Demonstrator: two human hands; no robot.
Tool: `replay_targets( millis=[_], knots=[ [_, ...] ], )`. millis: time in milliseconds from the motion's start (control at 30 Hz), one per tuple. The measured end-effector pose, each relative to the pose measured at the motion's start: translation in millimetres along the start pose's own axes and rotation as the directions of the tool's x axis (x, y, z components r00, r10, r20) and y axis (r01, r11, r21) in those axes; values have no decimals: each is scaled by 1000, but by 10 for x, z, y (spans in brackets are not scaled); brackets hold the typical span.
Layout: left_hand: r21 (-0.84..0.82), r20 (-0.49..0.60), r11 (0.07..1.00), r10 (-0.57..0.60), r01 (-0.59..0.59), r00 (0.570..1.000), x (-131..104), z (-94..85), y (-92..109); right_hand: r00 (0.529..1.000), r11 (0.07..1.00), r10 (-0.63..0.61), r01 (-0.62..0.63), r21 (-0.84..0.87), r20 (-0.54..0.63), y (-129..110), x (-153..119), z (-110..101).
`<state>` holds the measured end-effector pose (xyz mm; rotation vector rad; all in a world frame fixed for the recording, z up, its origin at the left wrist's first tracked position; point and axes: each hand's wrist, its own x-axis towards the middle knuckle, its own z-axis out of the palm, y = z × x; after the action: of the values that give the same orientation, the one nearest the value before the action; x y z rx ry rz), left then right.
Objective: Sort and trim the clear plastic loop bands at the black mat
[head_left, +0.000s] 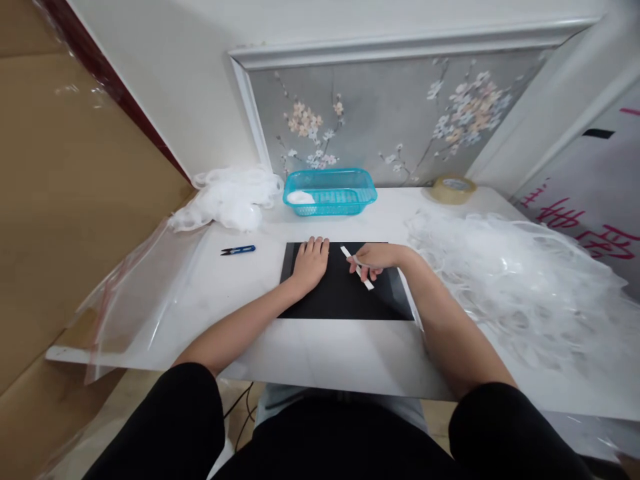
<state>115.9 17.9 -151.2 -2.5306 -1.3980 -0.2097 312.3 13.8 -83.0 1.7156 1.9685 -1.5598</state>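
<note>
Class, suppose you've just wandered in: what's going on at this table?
A person works with both bare hands over a black mat on the white table. The left hand lies flat on the mat, while the right hand holds a slim white stick above it. Behind stands a blue basket; small blue scissors lie to the left, and a translucent white heap spreads to the right.
</note>
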Motion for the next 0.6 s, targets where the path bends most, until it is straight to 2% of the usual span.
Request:
replay_targets(
  millis=[133, 267, 467, 600],
  knots=[
    [28, 27, 997, 71, -72, 997, -218, -87, 167, 994, 992, 33, -19, 125, -107, 136, 3, -78],
    [42, 54, 990, 131, -133, 990, -377, -172, 196, 988, 974, 43, -8, 226, -149, 238, -11, -104],
    [88, 77, 991, 96, -103, 992, -344, -193, 25, 968, 959, 103, -35, 282, -228, 384, -20, -176],
    [114, 66, 993, 17, -24, 998, -229, -156, -221, 950, 964, 155, -85, 254, -271, 472, -32, -256]
  ],
)
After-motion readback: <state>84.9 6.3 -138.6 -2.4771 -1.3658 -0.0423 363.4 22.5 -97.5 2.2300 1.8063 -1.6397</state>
